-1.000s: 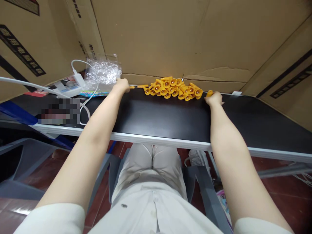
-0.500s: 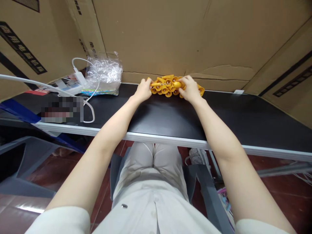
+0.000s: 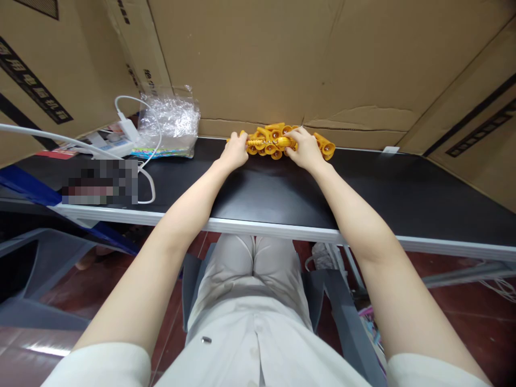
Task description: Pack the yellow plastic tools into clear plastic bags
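Observation:
A heap of small yellow plastic cone-shaped parts point(image 3: 322, 144) lies at the far edge of the black table point(image 3: 262, 193), against the cardboard wall. My left hand point(image 3: 235, 152) is closed in a pinch on a thin yellow ribbed rod point(image 3: 257, 142) at the heap's left end. My right hand point(image 3: 304, 150) is closed on a yellow part point(image 3: 284, 141) held against the rod's other end, in front of the heap. The two hands are close together, facing each other.
A crinkled clear plastic bag point(image 3: 169, 118) stands at the back left, with a white charger and cable point(image 3: 133, 134) and a power strip point(image 3: 110, 146) beside it. Cardboard sheets point(image 3: 282, 59) wall in the table at the back and sides. Grey chair frames stand below.
A second ago my hands were far apart at either side of the heap. They have come together at its front, each closed on a yellow piece.

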Motion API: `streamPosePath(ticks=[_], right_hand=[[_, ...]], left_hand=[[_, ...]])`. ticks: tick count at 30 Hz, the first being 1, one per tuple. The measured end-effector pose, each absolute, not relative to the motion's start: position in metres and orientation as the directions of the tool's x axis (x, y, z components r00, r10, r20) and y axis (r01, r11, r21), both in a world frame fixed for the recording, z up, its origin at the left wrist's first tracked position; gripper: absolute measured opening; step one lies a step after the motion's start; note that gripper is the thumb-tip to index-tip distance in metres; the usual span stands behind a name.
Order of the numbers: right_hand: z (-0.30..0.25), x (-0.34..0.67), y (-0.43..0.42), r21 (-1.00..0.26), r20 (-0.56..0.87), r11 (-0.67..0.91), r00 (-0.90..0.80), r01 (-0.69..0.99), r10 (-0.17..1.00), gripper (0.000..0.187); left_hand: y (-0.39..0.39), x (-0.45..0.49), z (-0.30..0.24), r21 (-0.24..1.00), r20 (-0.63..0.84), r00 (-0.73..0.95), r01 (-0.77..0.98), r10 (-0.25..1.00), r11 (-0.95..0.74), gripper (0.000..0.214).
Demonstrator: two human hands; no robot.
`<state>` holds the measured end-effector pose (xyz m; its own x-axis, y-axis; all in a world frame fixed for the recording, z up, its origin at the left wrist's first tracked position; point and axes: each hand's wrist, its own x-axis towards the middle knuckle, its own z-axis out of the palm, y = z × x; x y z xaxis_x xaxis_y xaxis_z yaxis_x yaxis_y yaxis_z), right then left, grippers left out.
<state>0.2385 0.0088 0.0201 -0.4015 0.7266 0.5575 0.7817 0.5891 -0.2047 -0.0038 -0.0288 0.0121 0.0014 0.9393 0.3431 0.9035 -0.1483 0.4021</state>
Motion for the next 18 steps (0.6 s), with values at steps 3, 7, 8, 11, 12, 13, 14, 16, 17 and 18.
streamPosePath(ticks=[3,7,8,11,12,13,14,16,17,18], right_hand=[[0.021,0.236,0.007,-0.216,0.552,0.598,-0.409,0.772,0.727,0.038],[0.023,0.236,0.007,-0.228,0.557,0.621,-0.422,0.750,0.715,0.038],[0.023,0.236,0.007,-0.232,0.560,0.622,-0.420,0.748,0.714,0.039],[0.027,0.238,0.007,-0.246,0.555,0.606,-0.402,0.757,0.728,0.043],[0.028,0.238,0.006,-0.249,0.547,0.603,-0.403,0.758,0.733,0.045],[0.029,0.239,0.005,-0.250,0.538,0.607,-0.413,0.755,0.735,0.046],[0.030,0.238,0.004,-0.247,0.528,0.618,-0.430,0.747,0.732,0.048],[0.031,0.237,0.001,-0.240,0.513,0.650,-0.474,0.721,0.715,0.048],[0.031,0.236,-0.001,-0.241,0.508,0.665,-0.492,0.707,0.707,0.047],[0.031,0.235,-0.002,-0.246,0.504,0.674,-0.502,0.696,0.702,0.045]], left_hand=[[-0.029,-0.004,0.012,0.409,0.352,-0.009,0.901,0.936,-0.145,0.047],[-0.030,-0.002,0.012,0.402,0.345,-0.007,0.905,0.939,-0.141,0.041],[-0.031,-0.002,0.012,0.397,0.343,-0.004,0.907,0.939,-0.141,0.039],[-0.032,-0.002,0.013,0.377,0.350,0.024,0.912,0.936,-0.164,0.037],[-0.032,-0.002,0.013,0.370,0.357,0.045,0.910,0.933,-0.186,0.036],[-0.032,-0.002,0.013,0.364,0.367,0.073,0.906,0.928,-0.215,0.035],[-0.032,-0.003,0.013,0.360,0.377,0.103,0.900,0.920,-0.248,0.034],[-0.032,-0.004,0.011,0.350,0.396,0.163,0.883,0.903,-0.313,0.032],[-0.031,-0.005,0.011,0.345,0.404,0.189,0.875,0.895,-0.340,0.031],[-0.030,-0.007,0.010,0.341,0.410,0.209,0.867,0.888,-0.362,0.031]])
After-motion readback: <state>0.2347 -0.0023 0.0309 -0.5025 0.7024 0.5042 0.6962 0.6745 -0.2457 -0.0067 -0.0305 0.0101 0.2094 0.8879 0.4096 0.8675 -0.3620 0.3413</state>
